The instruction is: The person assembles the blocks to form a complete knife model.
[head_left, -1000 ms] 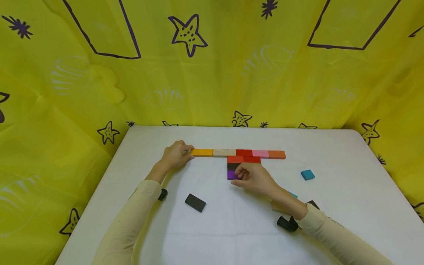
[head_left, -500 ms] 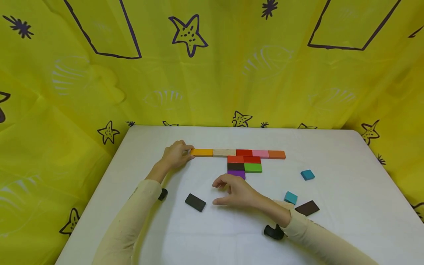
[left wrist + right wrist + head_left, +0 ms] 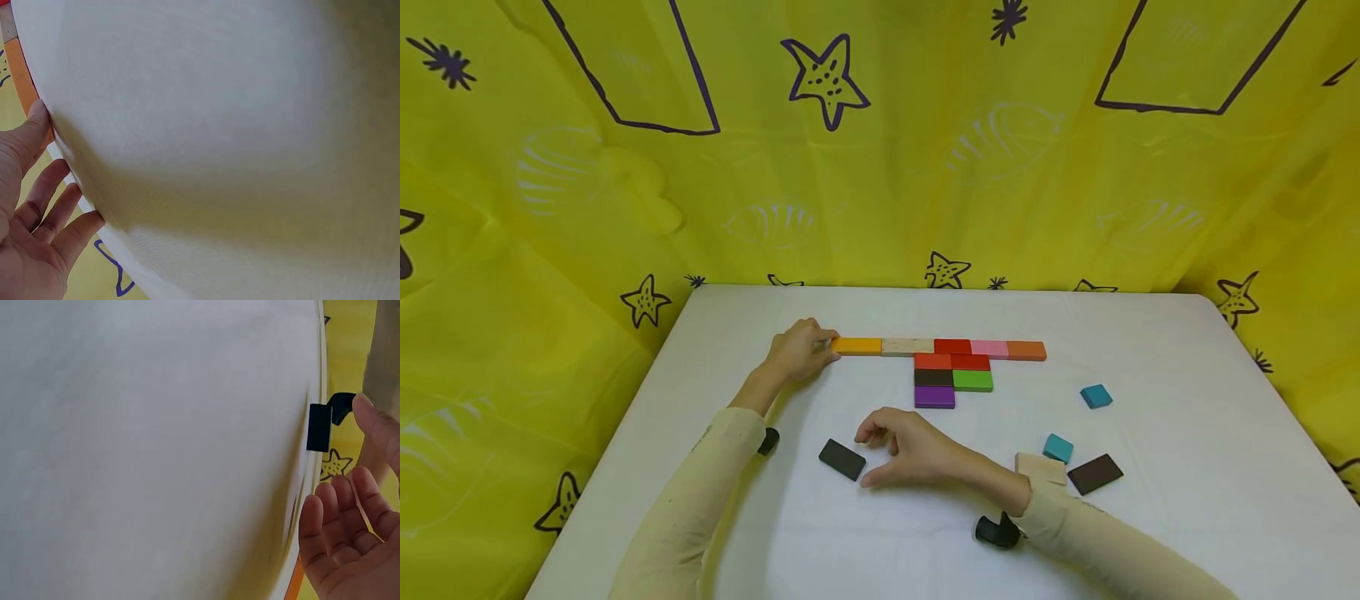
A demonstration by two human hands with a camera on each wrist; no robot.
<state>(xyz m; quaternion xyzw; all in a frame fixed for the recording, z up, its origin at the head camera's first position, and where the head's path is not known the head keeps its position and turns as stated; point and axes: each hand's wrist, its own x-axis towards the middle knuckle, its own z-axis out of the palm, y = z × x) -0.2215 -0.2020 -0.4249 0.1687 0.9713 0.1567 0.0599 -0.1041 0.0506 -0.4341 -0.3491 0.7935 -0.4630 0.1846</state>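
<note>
A row of flat, coloured wooden blocks lies across the white table. Its left end is a yellow-orange block. My left hand pinches that end between thumb and index finger; in the left wrist view its thumb lies against the block and the other fingers spread on the table. A loose dark grey block lies tilted nearer the front. Just right of it hovers my right hand, thumb and fingers parted with nothing between them. The right wrist view shows these fingers loosely curved beside a black device.
Below the row sit red, dark brown, green and purple blocks, laid edge to edge. At the right lie two blue blocks, a pale wood block and a dark brown block. A yellow curtain hangs behind the table.
My right hand has moved from the purple block down and left to beside the dark grey block, its fingers spreading wider. The left hand stays at the row's end.
</note>
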